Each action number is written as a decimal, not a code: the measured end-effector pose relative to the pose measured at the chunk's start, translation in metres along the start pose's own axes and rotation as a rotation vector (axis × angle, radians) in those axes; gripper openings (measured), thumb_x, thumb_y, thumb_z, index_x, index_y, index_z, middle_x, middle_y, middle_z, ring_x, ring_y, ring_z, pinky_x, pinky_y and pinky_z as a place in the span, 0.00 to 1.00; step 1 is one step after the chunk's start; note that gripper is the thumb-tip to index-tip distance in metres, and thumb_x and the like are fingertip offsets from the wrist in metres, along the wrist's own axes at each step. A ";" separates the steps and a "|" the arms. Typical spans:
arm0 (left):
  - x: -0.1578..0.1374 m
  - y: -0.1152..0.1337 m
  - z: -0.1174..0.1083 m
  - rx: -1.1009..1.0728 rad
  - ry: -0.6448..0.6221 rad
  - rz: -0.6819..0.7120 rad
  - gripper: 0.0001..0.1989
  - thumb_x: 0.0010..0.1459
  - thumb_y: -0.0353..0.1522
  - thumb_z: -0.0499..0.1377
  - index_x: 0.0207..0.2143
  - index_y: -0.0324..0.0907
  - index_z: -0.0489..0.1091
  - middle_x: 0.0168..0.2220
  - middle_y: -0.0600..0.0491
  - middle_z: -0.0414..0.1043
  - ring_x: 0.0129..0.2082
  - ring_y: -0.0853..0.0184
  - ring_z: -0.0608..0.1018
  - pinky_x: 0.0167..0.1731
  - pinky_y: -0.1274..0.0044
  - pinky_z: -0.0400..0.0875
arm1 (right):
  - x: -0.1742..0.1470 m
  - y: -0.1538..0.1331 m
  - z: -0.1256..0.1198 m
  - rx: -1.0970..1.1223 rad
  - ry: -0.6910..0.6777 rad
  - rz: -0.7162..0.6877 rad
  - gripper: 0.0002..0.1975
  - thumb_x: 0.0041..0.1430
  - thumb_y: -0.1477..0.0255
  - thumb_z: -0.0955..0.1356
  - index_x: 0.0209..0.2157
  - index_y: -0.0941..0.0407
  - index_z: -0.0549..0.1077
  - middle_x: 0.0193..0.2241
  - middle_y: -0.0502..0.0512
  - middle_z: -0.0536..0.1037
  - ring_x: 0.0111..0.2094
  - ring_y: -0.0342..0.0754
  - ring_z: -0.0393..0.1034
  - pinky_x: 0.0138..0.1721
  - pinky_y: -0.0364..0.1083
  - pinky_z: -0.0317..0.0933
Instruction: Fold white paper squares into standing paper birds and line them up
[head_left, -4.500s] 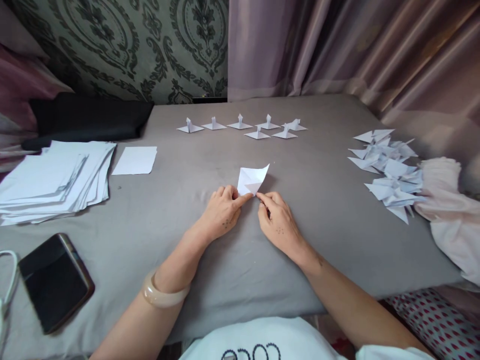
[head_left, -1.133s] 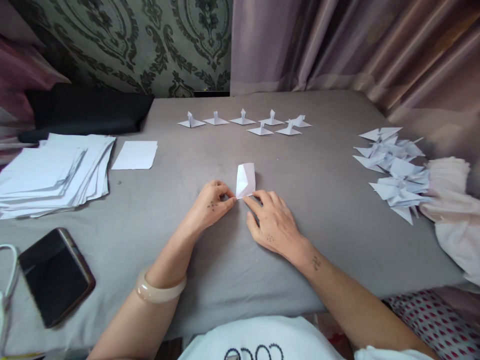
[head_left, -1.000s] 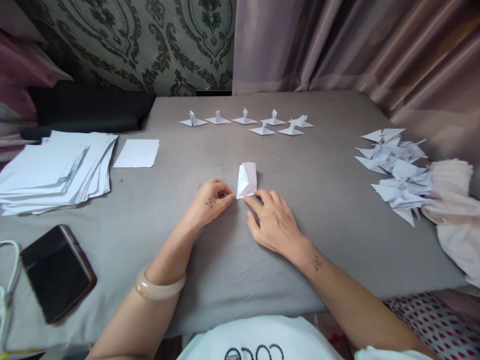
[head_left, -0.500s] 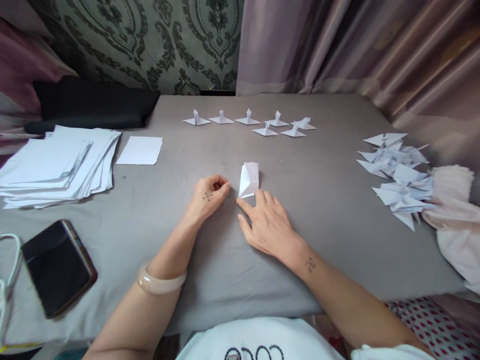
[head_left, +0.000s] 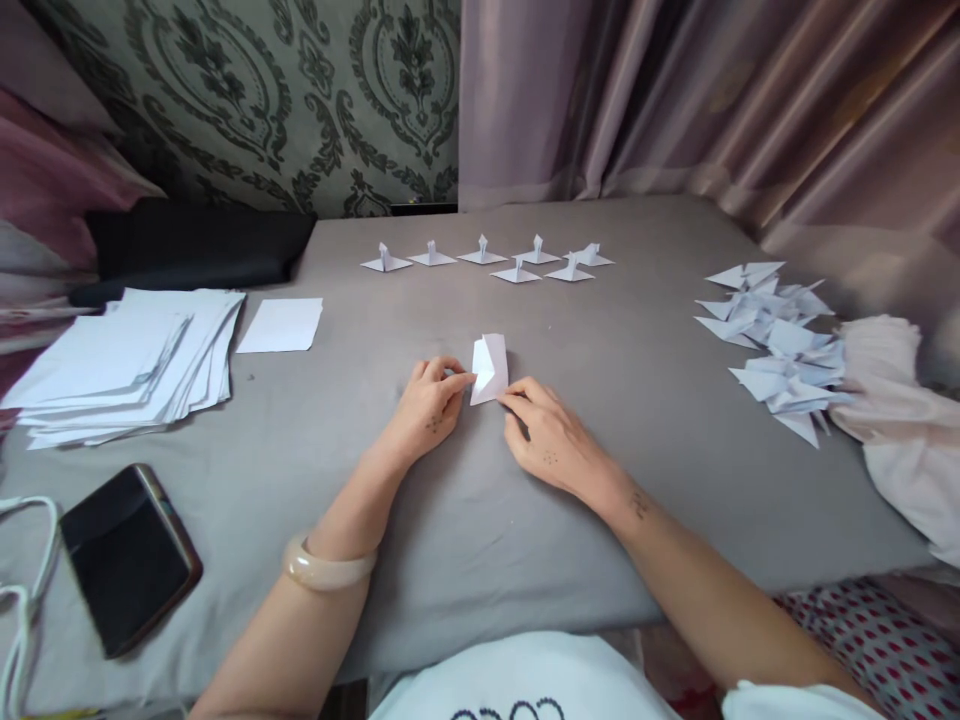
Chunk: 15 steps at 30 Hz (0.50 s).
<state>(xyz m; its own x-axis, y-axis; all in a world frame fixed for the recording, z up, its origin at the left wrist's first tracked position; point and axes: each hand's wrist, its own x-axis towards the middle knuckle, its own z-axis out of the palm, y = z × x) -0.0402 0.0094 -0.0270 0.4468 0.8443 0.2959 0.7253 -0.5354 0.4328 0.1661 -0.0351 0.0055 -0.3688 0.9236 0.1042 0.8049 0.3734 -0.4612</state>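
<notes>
A small folded piece of white paper (head_left: 490, 368) lies on the grey cloth in front of me, with a triangular flap on its left side. My left hand (head_left: 433, 402) has its thumb and forefinger pinched at the paper's left edge. At the lower right corner, my right hand (head_left: 551, 430) grips the paper between thumb and forefinger, its other fingers curled beneath. Behind the paper stand several folded paper cranes (head_left: 483, 250) in two loose rows. The undersides of both hands are hidden.
Stacked white paper sheets (head_left: 127, 370) lie at the left, beside a single square sheet (head_left: 281, 325). A phone (head_left: 131, 560) and a white cable (head_left: 26, 590) are nearer. More folded paper pieces (head_left: 780, 340) are heaped at the right, against a pale cloth (head_left: 900, 420). A black bag-like item (head_left: 202, 245) lies far left.
My left hand has moved right to the paper's left edge. My right hand has gone from spread fingers to a pinch at the lower right corner. The camera view has shifted slightly.
</notes>
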 end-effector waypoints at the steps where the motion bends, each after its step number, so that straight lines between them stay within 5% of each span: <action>1: 0.000 0.000 0.000 0.004 0.000 0.007 0.16 0.63 0.26 0.49 0.47 0.43 0.74 0.46 0.46 0.69 0.39 0.62 0.67 0.44 0.69 0.67 | 0.000 0.003 0.001 0.023 0.017 0.021 0.16 0.63 0.76 0.58 0.47 0.55 0.72 0.46 0.57 0.72 0.44 0.48 0.69 0.45 0.46 0.62; 6: 0.001 0.003 0.003 0.033 0.031 0.011 0.14 0.64 0.29 0.51 0.47 0.44 0.74 0.47 0.46 0.67 0.41 0.62 0.66 0.46 0.68 0.67 | 0.000 0.008 0.007 0.029 0.130 0.184 0.16 0.60 0.73 0.62 0.49 0.57 0.69 0.47 0.60 0.72 0.38 0.49 0.72 0.40 0.48 0.65; 10: 0.001 0.009 0.005 0.060 0.056 0.024 0.13 0.62 0.31 0.54 0.46 0.45 0.75 0.51 0.46 0.66 0.46 0.58 0.65 0.49 0.64 0.65 | 0.005 0.002 0.017 0.044 0.246 0.251 0.28 0.54 0.65 0.69 0.55 0.58 0.62 0.48 0.64 0.72 0.40 0.55 0.72 0.38 0.51 0.66; 15: 0.000 0.014 0.004 0.059 0.009 0.049 0.16 0.61 0.27 0.52 0.46 0.48 0.75 0.52 0.47 0.66 0.49 0.56 0.65 0.47 0.63 0.64 | 0.018 0.014 0.021 0.262 0.364 0.362 0.14 0.58 0.66 0.65 0.45 0.56 0.69 0.41 0.59 0.78 0.37 0.52 0.74 0.39 0.50 0.66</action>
<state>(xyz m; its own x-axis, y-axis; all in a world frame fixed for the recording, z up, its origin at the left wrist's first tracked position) -0.0279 0.0023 -0.0240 0.4777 0.8170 0.3230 0.7324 -0.5734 0.3672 0.1604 -0.0150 -0.0175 0.1299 0.9761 0.1739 0.6906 0.0368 -0.7223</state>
